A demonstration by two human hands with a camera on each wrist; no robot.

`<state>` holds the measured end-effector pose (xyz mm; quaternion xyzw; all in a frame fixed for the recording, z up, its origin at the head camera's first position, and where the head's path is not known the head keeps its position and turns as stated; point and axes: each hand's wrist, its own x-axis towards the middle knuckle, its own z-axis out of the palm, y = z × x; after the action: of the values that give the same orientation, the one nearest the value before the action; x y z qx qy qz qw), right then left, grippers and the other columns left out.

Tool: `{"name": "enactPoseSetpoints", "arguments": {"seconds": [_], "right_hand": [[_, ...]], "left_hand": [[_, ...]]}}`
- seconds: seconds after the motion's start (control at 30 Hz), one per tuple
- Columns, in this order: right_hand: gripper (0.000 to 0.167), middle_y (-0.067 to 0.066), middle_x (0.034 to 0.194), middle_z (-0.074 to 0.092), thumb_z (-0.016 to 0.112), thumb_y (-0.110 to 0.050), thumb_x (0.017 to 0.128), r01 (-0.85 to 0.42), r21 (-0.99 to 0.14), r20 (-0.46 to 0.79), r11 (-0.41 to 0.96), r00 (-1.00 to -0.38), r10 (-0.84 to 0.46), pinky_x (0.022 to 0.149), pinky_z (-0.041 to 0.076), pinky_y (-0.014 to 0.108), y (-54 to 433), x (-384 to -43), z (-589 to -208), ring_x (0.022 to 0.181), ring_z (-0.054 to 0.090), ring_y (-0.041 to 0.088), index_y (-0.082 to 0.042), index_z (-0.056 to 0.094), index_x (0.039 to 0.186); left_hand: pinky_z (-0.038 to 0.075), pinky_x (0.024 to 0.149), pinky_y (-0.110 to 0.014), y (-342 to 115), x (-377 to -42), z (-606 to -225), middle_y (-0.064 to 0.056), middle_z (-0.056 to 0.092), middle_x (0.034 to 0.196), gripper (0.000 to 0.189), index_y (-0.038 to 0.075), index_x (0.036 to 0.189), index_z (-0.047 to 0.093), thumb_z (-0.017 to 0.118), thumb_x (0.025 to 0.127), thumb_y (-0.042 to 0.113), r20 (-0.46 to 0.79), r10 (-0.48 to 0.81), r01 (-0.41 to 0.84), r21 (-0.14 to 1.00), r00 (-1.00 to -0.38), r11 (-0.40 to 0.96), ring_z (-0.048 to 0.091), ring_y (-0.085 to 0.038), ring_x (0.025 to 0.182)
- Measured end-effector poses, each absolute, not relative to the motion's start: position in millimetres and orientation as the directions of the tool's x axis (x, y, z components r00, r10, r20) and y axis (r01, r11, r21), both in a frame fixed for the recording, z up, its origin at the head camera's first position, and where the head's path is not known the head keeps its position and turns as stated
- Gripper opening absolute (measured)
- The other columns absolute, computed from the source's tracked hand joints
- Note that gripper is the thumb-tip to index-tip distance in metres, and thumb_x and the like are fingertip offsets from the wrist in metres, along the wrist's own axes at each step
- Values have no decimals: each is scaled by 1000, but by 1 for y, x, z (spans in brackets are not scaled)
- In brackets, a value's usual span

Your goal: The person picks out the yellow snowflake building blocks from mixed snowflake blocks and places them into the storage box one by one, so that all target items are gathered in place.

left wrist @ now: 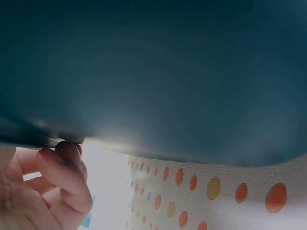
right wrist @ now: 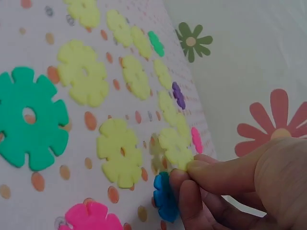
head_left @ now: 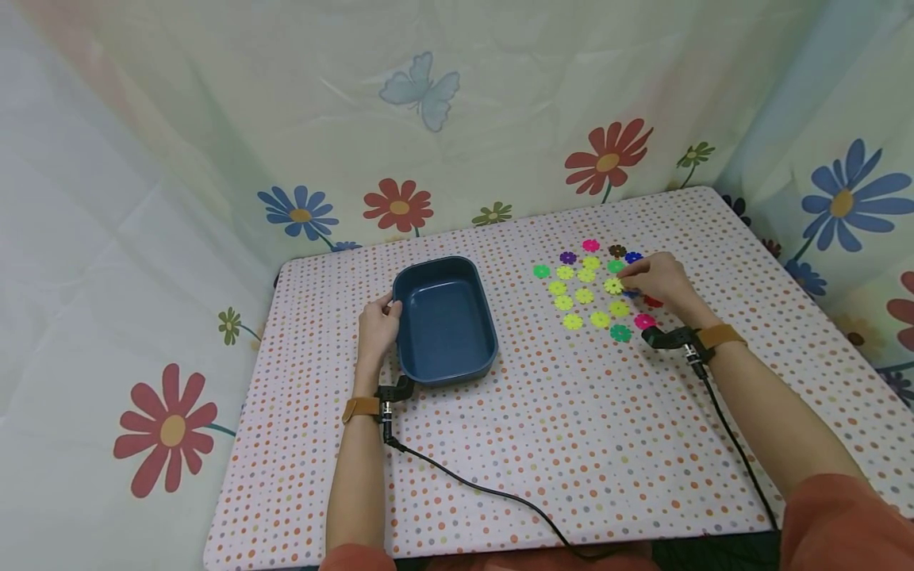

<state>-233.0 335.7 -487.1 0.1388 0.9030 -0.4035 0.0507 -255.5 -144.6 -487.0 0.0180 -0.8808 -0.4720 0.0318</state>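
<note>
A dark blue rectangular dish (head_left: 446,325) sits on the left half of the table. My left hand (head_left: 377,329) grips its left rim, thumb over the edge; in the left wrist view the dish wall (left wrist: 158,86) fills most of the picture above the curled fingers (left wrist: 67,177). On the right, my right hand (head_left: 660,281) pinches a yellow flower-shaped plastic piece (right wrist: 175,147) between thumb and fingers, slightly lifted off the cloth. Below it lies a blue piece (right wrist: 166,197). Several more yellow pieces (head_left: 573,321), a green one (right wrist: 31,120) and a pink one (head_left: 645,321) lie flat nearby.
A dotted cloth covers the table (head_left: 571,444). Purple (head_left: 567,258), brown (head_left: 617,251) and red (head_left: 653,301) pieces lie around the cluster. Black cables (head_left: 493,493) run from both wrist cameras to the front edge. A flowered curtain (head_left: 500,119) hangs behind.
</note>
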Motion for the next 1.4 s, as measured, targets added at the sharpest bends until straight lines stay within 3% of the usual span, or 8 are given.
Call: {"name": "enactPoseSetpoints", "arguments": {"seconds": [0.17,0.47,0.67,0.8,1.13,1.4], "right_hand": [[37,26,126,57,58,-23,104,314,-767,-252,559,-949,188,80,46,41,337,-236,-483,101,52,32,4,65,128],[37,21,125,61,58,-25,104,277,-825,-228,492,-961,158,90,49,45,318,-243,-469,108,60,32,2,65,127],[35,22,128,60,60,-19,103,231,-867,-200,441,-973,115,99,48,48,293,-250,-454,104,62,24,6,65,127],[37,25,132,57,58,-16,104,223,-897,-222,383,-974,47,104,45,48,273,-255,-445,109,63,26,8,60,131],[29,25,127,61,62,-11,102,178,-917,-208,357,-977,-48,103,45,51,220,-270,-435,113,61,37,8,66,124],[24,21,118,66,65,-10,99,122,-926,-174,357,-978,-117,100,48,50,176,-275,-434,107,66,35,6,71,116]], "left_hand": [[39,55,-31,-145,-255,-487,-11,61,87,45,0,145,54,54,106,24,45,-61,3,828,-997,561,50,-17,62],[36,52,-29,-145,-255,-488,-8,55,82,44,2,144,55,53,106,23,54,-50,16,820,-997,571,45,-16,57],[37,53,-30,-145,-256,-489,-9,58,83,44,1,144,55,54,106,23,64,-57,20,822,-996,569,47,-17,60],[37,53,-30,-145,-256,-489,-10,58,84,44,1,144,55,54,106,23,67,-56,23,825,-996,564,47,-17,60],[37,52,-30,-145,-257,-488,-9,57,84,44,2,145,55,54,106,24,66,-50,26,825,-997,564,47,-17,60],[35,52,-28,-147,-257,-488,-8,54,81,45,3,145,54,54,106,24,52,-44,18,826,-998,563,43,-16,57]]}}
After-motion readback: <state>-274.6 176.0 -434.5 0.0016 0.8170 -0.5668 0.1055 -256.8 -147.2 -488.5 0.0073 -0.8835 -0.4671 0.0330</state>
